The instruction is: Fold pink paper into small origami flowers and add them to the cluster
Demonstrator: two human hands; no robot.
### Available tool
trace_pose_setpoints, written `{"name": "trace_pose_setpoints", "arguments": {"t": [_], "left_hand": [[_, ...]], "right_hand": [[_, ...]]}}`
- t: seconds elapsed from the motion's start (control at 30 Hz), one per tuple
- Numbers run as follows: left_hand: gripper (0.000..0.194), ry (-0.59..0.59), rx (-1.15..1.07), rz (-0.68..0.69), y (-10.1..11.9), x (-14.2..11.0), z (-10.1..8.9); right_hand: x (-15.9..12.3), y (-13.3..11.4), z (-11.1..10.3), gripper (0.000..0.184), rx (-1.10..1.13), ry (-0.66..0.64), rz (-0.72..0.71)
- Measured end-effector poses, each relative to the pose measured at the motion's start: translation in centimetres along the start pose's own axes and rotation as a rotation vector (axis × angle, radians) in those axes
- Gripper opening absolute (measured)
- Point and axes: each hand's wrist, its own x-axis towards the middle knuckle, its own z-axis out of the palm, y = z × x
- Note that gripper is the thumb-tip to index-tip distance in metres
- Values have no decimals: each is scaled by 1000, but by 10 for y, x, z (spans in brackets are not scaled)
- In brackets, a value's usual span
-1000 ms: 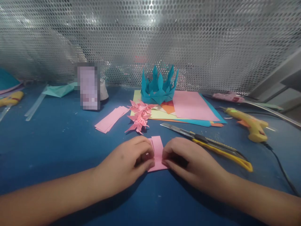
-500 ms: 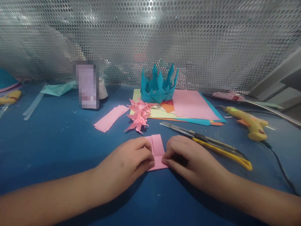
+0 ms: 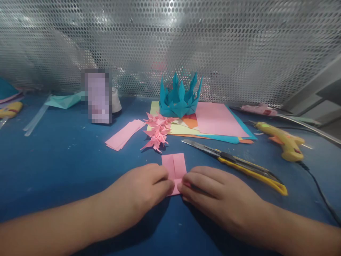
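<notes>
A small pink sheet of folding paper (image 3: 174, 165) lies on the blue table in front of me, creased down its middle and with its near edge folded up. My left hand (image 3: 145, 186) is closed on the lower left side of the paper, thumb and fingers pinching the fold. On the lower right side my right hand (image 3: 215, 193) pinches the same fold, its fingertips close to the left ones. Both hands partly cover the paper's near corners. Just beyond it are pink folded paper stars (image 3: 157, 131), clustered together.
A utility knife (image 3: 237, 163) with its blade out lies right of the paper. Pink paper strips (image 3: 125, 135) lie at left. Behind, a blue paper crown (image 3: 179, 101) stands on coloured sheets (image 3: 218, 121). A yellow glue gun (image 3: 285, 140) with a cord (image 3: 317, 183) rests at right.
Both hands have slid down slightly towards me, and the right hand has come inward along the fold. More of the paper's upper part shows now.
</notes>
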Motion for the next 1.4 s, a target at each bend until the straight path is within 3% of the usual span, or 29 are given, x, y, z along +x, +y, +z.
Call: {"name": "trace_pose_setpoints", "arguments": {"t": [0.2,0.57,0.83,1.03,1.17,1.3,1.4], "left_hand": [[20,89,-159,-54,-5,3,-2],[19,74,-228,-149,-3,4,-6],[20,88,-340,-54,-3,4,-10],[18,94,-366,-86,-2,6,-9],[18,103,-372,-80,-1,6,-10],[20,98,-360,-74,-2,5,-10],[20,90,-351,-81,-1,5,-11]], "right_hand": [[-1,-3,4,24,-11,-3,12],[-4,-5,4,26,-42,-59,25],[3,-12,-5,27,-125,-171,-9],[8,-14,-8,32,-109,-205,-19],[7,-14,-8,37,-76,-181,10],[6,-17,-10,21,-49,-137,67],[2,-18,-13,28,-83,-93,87]]}}
